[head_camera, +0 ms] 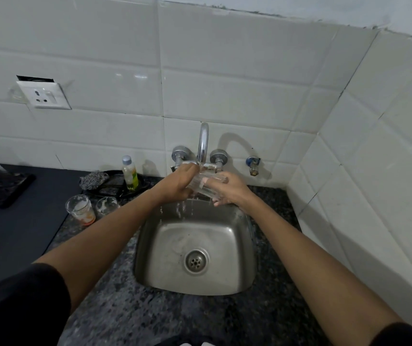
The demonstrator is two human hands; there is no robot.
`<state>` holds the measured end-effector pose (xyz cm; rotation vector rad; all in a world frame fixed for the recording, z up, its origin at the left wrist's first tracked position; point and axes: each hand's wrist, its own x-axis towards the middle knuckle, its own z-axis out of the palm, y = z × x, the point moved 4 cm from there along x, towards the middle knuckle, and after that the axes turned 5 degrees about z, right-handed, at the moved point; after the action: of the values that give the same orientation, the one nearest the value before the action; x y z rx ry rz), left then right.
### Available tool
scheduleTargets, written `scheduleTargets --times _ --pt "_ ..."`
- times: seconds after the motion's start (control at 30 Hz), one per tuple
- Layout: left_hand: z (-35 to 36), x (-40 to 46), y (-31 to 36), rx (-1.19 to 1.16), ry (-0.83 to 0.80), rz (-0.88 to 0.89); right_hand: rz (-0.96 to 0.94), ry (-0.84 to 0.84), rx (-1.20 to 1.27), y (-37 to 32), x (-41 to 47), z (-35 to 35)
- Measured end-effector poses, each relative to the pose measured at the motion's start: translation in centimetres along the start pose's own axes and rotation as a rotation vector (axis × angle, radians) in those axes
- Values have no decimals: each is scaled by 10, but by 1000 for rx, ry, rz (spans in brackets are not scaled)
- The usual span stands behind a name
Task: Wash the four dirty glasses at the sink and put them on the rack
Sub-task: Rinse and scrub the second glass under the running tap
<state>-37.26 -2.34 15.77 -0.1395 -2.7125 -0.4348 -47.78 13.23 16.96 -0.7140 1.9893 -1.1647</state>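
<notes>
One clear glass (203,187) is being rinsed under the tap (203,143) in the middle of the frame, just above the back edge of the sink (195,255), so the job looks only partly done. Two dirty glasses (80,209) are still waiting on the counter at the middle left, and a fourth glass and the rack cannot be seen. The glass is held on its side, long way running left to right and tipped a little; which end is open cannot be told, while the left hand (178,183) is curled round one end and the fingers of the right hand (230,188) are wrapped round the other.

Steel scrubber (93,180) and soap bottle (130,176) on a black tray (115,187) — wall socket (44,95) above.
</notes>
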Motion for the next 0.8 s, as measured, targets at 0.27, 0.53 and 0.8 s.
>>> scheduleTargets --times 0.27,0.53,0.8 --pt "-2 5 -3 15 38 36 -22 35 47 2 -1 -1" --pt "3 8 -6 -13 55 -8 -235 148 -110 -5 -7 -4" --pt "7 6 -7 -115 108 -103 -299 156 -227 -6 -15 1"
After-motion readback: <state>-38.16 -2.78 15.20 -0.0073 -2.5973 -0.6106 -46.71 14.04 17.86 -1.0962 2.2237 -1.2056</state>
